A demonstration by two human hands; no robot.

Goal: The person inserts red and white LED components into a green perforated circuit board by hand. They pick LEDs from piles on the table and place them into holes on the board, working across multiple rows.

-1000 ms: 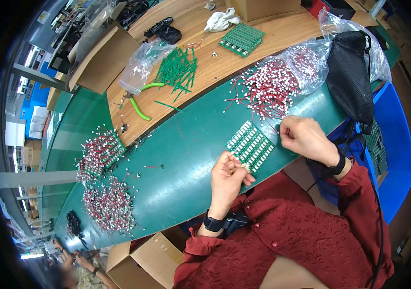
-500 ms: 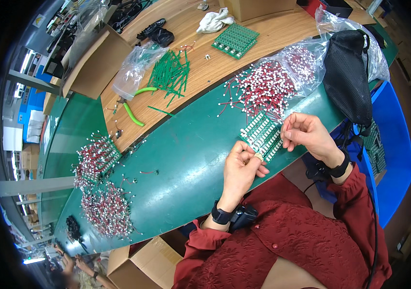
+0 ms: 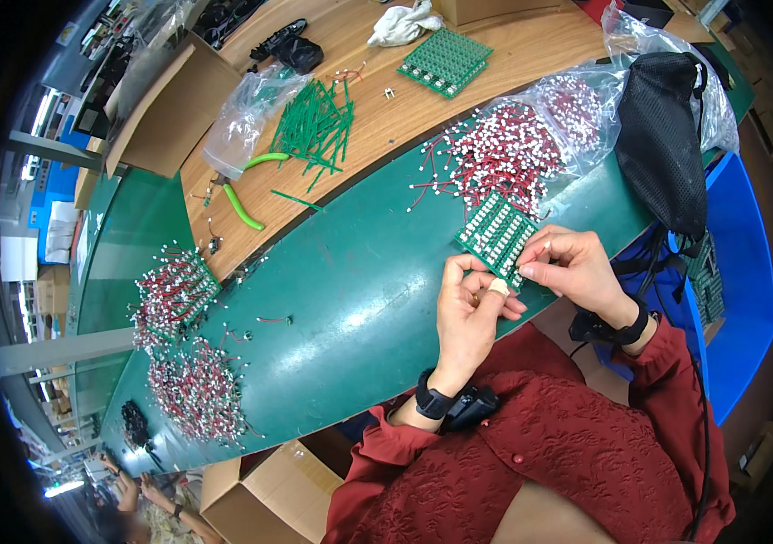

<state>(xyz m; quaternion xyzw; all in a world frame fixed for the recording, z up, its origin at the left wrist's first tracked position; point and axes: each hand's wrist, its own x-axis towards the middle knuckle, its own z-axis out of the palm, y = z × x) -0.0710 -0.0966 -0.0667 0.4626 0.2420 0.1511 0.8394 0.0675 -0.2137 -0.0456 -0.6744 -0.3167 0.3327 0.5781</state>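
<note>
A green circuit board panel with rows of white connectors is tilted above the green work surface. My left hand grips its lower edge between thumb and fingers; a pale cover sits on the thumb. Over the board's lower right edge, my right hand is closed in a pinch, its fingertips at the connectors. What that pinch holds is too small to make out. Just beyond the board lies a heap of short red wires with white connectors, partly under a clear plastic bag.
Green strips and green-handled pliers lie on the wooden board. Stacked green panels sit farther back. Wired boards and another wire heap are at left. A black mesh bag and blue bin stand right.
My right hand has moved down and left along the board's edge, its pinch now at the lower connectors. The board has shifted slightly up in view, with my left hand still on it.
</note>
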